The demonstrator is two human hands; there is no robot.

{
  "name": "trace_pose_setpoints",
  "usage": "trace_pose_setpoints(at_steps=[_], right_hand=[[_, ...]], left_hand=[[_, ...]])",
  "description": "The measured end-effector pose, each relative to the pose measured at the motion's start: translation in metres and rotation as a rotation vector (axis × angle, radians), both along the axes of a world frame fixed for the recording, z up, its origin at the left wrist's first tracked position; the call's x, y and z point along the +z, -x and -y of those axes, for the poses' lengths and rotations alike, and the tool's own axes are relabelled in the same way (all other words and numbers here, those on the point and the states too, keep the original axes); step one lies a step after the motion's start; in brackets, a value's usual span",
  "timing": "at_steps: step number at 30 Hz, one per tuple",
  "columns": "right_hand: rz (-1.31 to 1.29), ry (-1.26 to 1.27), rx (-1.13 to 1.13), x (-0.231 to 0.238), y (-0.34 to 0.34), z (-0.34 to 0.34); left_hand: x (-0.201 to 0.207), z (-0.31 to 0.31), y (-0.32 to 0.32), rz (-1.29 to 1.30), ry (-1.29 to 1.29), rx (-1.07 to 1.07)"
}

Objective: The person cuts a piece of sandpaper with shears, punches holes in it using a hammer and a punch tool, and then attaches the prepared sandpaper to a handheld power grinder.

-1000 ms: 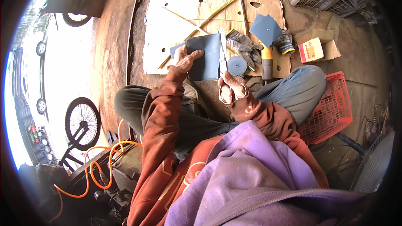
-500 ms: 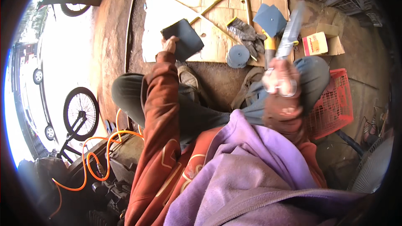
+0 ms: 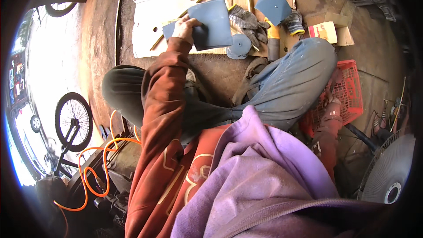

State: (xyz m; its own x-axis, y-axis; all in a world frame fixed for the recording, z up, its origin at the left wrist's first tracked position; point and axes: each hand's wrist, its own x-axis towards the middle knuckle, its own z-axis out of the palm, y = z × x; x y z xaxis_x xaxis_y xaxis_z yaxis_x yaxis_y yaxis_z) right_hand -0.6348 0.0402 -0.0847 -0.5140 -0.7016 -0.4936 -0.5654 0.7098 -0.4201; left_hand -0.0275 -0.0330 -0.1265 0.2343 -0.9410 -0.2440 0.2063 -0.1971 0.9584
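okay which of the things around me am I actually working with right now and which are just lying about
In hand:
left hand holding blue sheet
right hand at red crate

Lying about:
grey gloves
blue disc
second blue sheet
small box
fan

The left hand (image 3: 184,27) has lifted the blue sheet (image 3: 210,28) from in front of the chest out over the cardboard (image 3: 154,17), and it now covers part of the gloves (image 3: 246,20). The right hand (image 3: 331,101) has dropped from chest height, where half a second ago it held a long pale thing, to the red crate (image 3: 352,88) beside the knee; that thing is gone from view.
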Motion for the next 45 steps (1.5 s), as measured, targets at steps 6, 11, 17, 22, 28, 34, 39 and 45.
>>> trace_pose_setpoints(at_steps=[6,11,17,22,28,34,39,45], right_hand=[[-0.279,-0.211,0.279,-0.038,0.061,0.004],[0.018,0.404,0.421,0.016,0.065,0.056],[0.775,0.771,0.662,0.157,-0.211,0.107],[1.223,0.538,0.808,0.086,-0.329,0.102],[1.071,0.392,0.763,0.07,-0.348,0.084],[1.216,0.397,0.64,0.05,-0.358,0.074],[1.1,0.438,0.608,0.047,-0.361,0.069],[1.004,0.618,0.712,0.043,-0.363,0.067]], left_hand=[[0.014,0.007,0.018,-0.112,-0.051,-0.049],[0.047,0.008,0.032,0.011,-0.011,-0.076],[0.094,0.0,0.049,-0.407,0.196,-0.053],[0.092,-0.003,0.059,-0.49,0.19,-0.036],[0.058,-0.012,0.049,-0.469,0.147,-0.057],[0.055,-0.014,0.065,-0.352,0.028,-0.074],[0.065,-0.017,0.071,-0.17,-0.028,-0.233],[0.067,-0.019,0.073,-0.125,-0.018,-0.429]])
